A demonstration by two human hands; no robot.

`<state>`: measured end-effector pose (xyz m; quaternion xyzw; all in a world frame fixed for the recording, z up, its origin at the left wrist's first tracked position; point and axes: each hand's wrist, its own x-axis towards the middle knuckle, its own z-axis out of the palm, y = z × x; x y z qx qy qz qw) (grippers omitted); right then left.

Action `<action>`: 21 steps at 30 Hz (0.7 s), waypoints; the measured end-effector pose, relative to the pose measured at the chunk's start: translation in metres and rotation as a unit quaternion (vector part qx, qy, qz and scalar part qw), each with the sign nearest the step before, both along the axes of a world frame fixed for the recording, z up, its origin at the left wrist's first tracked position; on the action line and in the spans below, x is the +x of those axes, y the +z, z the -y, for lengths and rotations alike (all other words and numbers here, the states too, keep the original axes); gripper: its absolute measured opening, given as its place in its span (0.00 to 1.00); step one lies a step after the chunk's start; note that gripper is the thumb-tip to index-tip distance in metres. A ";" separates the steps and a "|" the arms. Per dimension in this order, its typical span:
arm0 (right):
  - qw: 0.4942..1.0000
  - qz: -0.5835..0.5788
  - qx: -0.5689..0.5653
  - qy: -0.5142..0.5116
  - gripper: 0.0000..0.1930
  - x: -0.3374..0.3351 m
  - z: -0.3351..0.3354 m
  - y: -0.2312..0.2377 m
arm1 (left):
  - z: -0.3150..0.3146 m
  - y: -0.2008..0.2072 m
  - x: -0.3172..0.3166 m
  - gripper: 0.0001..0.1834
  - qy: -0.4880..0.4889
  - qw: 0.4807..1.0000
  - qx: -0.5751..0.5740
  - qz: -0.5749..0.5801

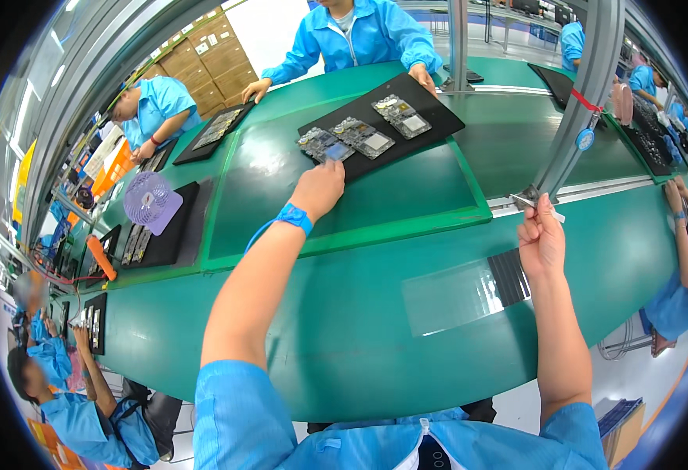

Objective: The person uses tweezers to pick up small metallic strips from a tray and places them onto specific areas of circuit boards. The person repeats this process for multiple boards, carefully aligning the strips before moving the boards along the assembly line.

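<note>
My left hand (317,190), with a blue strap on the wrist, has its fingers closed at the near edge of a circuit board (322,144). That board lies at the left end of a black tray (430,135). Two more circuit boards, a middle one (369,139) and a right one (401,116), lie on the same tray. A person across the bench grips the tray's far edge with one hand (422,77). Off to the right, beside a metal post, my right hand (542,235) pinches a thin silvery tool that looks like tweezers (523,200); its far end is hard to make out.
A clear sheet with dark strips (508,278) lies on the green bench (360,329). The metal post (575,125) rises close to my right hand. At left are a purple fan (150,200), an orange-handled tool (101,258) and more black trays (175,235). Other people work around the bench.
</note>
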<state>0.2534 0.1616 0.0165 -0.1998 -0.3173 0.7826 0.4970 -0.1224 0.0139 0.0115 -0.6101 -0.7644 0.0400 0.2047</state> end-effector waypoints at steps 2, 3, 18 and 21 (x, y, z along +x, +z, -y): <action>1.000 -0.003 -0.001 0.000 0.09 0.000 -0.002 0.000 | -0.008 0.004 0.001 0.09 -0.012 0.992 -0.121 -0.020; 1.000 -0.002 -0.002 0.001 0.08 -0.002 -0.002 -0.002 | -0.005 0.006 0.001 0.08 -0.029 0.993 -0.111 -0.025; 0.986 0.115 -0.017 0.123 0.10 -0.022 0.049 -0.003 | 0.287 0.029 0.180 0.12 -0.160 0.986 -0.046 0.012; 0.960 0.200 0.041 0.191 0.13 -0.027 0.086 -0.006 | 0.282 0.033 0.205 0.11 -0.095 0.983 -0.065 0.146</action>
